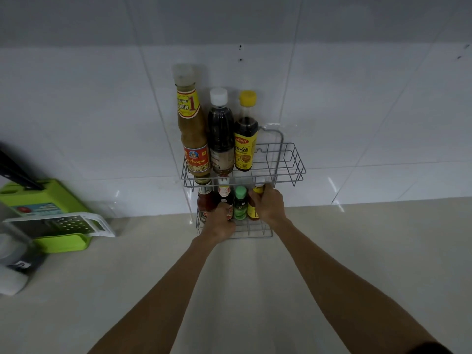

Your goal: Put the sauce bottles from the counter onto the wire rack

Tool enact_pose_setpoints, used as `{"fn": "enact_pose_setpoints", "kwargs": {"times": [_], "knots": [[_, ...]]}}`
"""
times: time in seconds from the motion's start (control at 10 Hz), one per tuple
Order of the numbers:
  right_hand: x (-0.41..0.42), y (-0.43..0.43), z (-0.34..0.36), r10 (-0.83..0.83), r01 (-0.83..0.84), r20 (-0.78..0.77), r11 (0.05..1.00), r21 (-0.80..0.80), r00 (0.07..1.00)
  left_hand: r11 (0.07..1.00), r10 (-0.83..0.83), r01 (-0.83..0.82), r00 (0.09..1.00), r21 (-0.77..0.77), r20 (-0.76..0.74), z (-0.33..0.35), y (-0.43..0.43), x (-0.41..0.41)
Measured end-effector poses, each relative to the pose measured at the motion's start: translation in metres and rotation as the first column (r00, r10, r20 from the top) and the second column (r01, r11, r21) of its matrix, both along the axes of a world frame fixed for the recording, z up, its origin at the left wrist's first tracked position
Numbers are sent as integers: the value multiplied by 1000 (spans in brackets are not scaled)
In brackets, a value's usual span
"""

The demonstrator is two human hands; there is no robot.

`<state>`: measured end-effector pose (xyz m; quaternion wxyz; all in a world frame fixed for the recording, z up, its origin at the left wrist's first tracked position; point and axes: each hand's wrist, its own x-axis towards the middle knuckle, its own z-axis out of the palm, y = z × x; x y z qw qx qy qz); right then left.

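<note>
A grey two-tier wire rack (pixel 288 159) hangs on the white tiled wall. Its upper tier holds a tall tan sauce bottle (pixel 192 129), a dark bottle with a white cap (pixel 220 134) and a yellow-capped dark bottle (pixel 245 139); the right half of that tier is bare. In the lower tier stand a red sauce bottle (pixel 204 200), a red-labelled bottle (pixel 224 194), a small green-capped bottle (pixel 240 204) and a yellow-labelled bottle (pixel 253 209). My left hand (pixel 219 223) grips the red-labelled bottle low down. My right hand (pixel 268 203) is closed around the yellow-labelled bottle.
The beige counter (pixel 357 251) runs below the rack. At the left stand a green knife block (pixel 43 198) with a dark knife handle, a white grater (pixel 69 223) on a green tray, and some grey and white items at the edge.
</note>
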<state>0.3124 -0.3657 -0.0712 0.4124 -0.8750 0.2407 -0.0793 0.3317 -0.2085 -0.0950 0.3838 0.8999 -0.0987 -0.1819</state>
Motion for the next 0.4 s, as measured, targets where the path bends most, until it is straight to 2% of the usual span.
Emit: {"fn": "enact_pose_setpoints", "kwargs": {"times": [0.4], "knots": [[-32, 9, 33, 38, -45, -212, 999, -25, 976, 996, -81, 79, 995, 35, 60, 28, 33, -29]]}}
